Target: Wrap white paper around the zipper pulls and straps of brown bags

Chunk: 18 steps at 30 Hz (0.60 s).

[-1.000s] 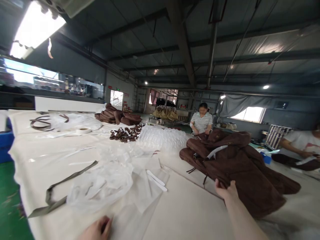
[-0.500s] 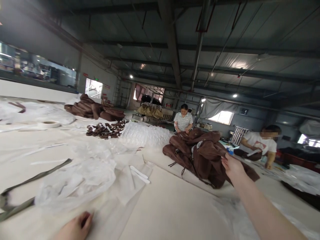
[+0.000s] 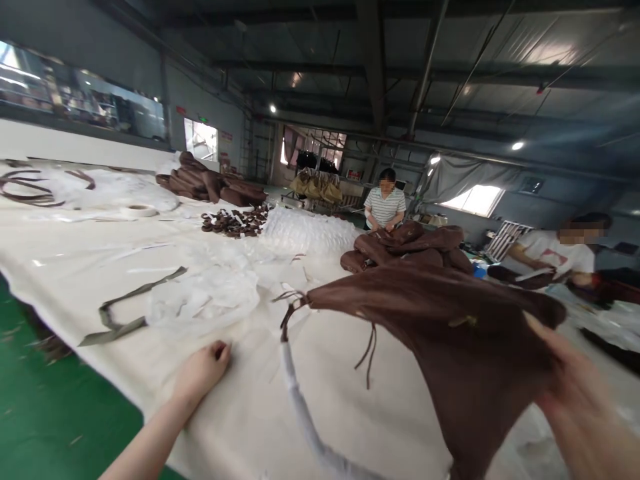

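Observation:
A dark brown bag (image 3: 450,333), soft and leather-like, hangs spread out over the near right of the table. My right hand (image 3: 570,373) grips its right side, with part of the fingers hidden behind it. A strap wrapped in pale material (image 3: 305,407) loops from the bag's left corner down toward the bottom edge. Thin brown cords (image 3: 369,357) dangle from its edge. My left hand (image 3: 204,368) rests on the table, fingers curled in a loose fist, nothing visible in it. Beyond the bag lies a heap of similar brown bags (image 3: 400,245).
Crumpled clear plastic (image 3: 207,293) and a grey-green strip (image 3: 143,290) lie left on the white table (image 3: 240,400). Farther off are white wrapped packing (image 3: 315,230), small brown pieces (image 3: 235,221) and more brown bags (image 3: 207,183). Two people work across the table.
My right hand has drawn one brown bag off the heap toward me and to the right. The view has turned; my left hand still lies curled on the table.

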Tool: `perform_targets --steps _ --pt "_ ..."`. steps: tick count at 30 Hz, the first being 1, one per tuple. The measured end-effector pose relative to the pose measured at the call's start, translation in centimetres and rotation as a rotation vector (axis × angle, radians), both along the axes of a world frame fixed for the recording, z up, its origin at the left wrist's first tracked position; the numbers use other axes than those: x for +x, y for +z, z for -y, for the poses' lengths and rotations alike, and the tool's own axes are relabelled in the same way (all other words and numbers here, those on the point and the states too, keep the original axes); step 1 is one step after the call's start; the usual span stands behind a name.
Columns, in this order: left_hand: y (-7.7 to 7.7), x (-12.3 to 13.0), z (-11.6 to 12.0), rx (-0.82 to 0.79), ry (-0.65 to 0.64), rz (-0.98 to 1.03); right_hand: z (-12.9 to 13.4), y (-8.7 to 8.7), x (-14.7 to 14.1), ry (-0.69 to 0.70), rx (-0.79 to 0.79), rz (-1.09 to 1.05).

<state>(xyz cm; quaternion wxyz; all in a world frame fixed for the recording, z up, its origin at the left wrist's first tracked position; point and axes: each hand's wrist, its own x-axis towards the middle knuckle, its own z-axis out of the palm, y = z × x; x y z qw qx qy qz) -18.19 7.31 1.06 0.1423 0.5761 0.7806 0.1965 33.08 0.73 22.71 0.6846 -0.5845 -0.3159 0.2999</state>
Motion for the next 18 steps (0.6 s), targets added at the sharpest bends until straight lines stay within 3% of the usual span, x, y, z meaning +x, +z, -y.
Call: perform_targets --steps 2,5,8,11,13,16,18 --pt "-0.2 0.1 0.1 0.010 -0.001 -0.016 -0.2 -5.2 0.3 0.077 -0.129 -0.170" --pt "-0.4 0.2 0.0 -0.008 -0.004 -0.041 0.7 -12.4 0.0 0.379 -0.361 -0.292" --pt "-0.5 0.3 -0.2 -0.027 -0.009 -0.074 2.3 -16.7 -0.1 0.502 -0.429 -0.169" --pt "-0.4 0.3 -0.4 -0.046 0.000 -0.107 3.6 -18.1 0.5 0.375 -0.550 0.342" --pt "-0.4 0.1 -0.5 -0.058 0.005 -0.120 4.4 -18.2 0.8 0.193 -0.615 0.697" --pt "-0.2 0.5 -0.4 -0.063 0.028 -0.118 5.4 -18.3 -0.3 -0.084 -0.457 1.049" --pt "0.0 1.9 -0.3 -0.055 0.004 -0.086 5.8 -18.6 -2.3 -0.073 -0.403 1.176"
